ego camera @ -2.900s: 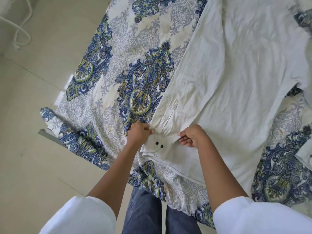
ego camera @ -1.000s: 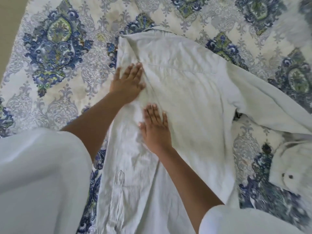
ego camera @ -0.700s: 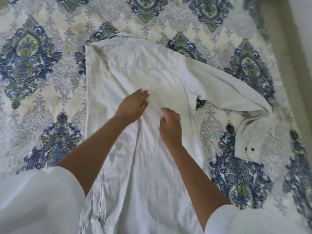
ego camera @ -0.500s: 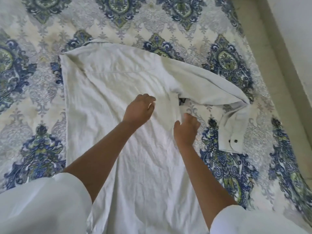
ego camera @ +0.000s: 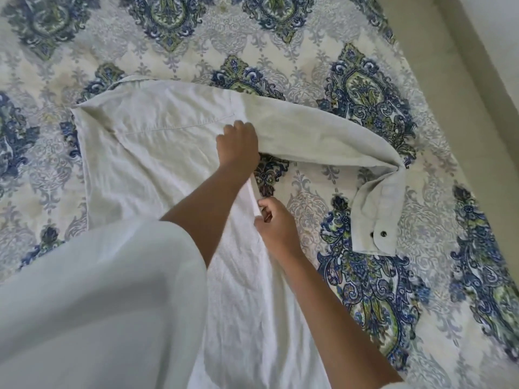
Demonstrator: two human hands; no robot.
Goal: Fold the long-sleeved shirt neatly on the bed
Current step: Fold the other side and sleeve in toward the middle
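The white long-sleeved shirt (ego camera: 157, 153) lies flat on the bed, its left side folded in along a straight edge. Its right sleeve (ego camera: 323, 136) stretches out to the right and bends down to a cuff (ego camera: 376, 220) with two dark buttons. My left hand (ego camera: 238, 144) grips the cloth where that sleeve meets the body, by the armpit. My right hand (ego camera: 276, 223) pinches the shirt's right side edge a little lower down. My own white sleeve hides the shirt's lower left part.
The bedsheet (ego camera: 365, 80) has a blue, green and grey floral pattern and spreads all round the shirt. The bed's right edge and a pale floor strip (ego camera: 463, 66) run along the upper right.
Both hands have left the middle of the shirt and moved right to its side edge; the left now grips at the armpit and the right pinches the side seam.
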